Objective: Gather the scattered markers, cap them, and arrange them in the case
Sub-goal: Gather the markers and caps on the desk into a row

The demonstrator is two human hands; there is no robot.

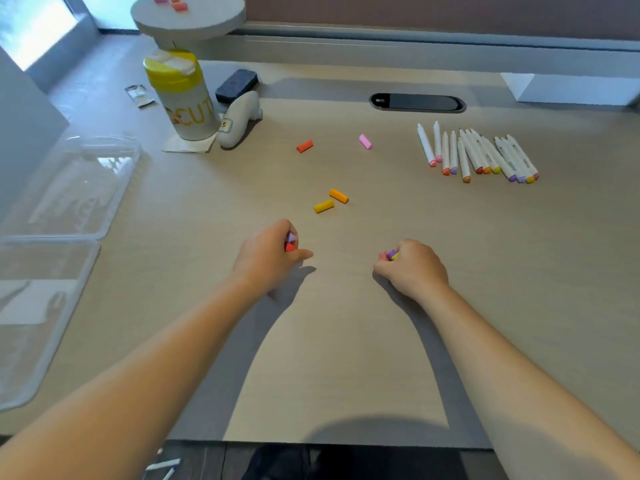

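Several white markers (478,154) lie side by side at the right of the desk, coloured ends toward me. Loose caps lie mid-desk: an orange-red cap (304,146), a pink cap (365,142), an orange cap (338,196) and a yellow cap (324,206). My left hand (268,256) is closed around a purple and a red cap. My right hand (414,266) is closed around a few caps, purple, yellow and pink showing. The clear plastic case (52,233) lies open at the left edge.
A yellow-lidded canister (183,95) stands at the back left on a napkin, with a white controller (239,119) and a dark eraser (236,85) beside it. A cable slot (417,102) is at the back centre. A round shelf (188,15) holds small coloured pieces.
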